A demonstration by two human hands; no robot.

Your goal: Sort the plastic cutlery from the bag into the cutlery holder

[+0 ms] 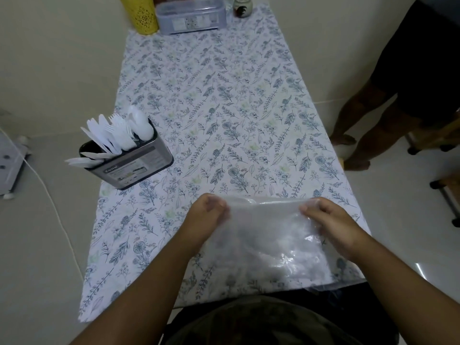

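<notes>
A clear plastic bag [268, 240] lies at the near edge of the table, its far edge lifted. My left hand [204, 217] pinches the bag's far left corner and my right hand [328, 220] pinches its far right corner. What is inside the bag is blurred and I cannot tell. A metal cutlery holder [134, 163] stands at the table's left edge. White plastic knives [99, 138], forks [119, 130] and spoons [142, 125] stick out of it in separate groups.
A floral cloth [224, 108] covers the table. At the far end stand a yellow canister [142, 13], a clear lidded box [191, 16] and a small jar [242, 6]. Another person's legs [373, 115] stand by the right edge. A white cord [52, 202] runs along the floor on the left.
</notes>
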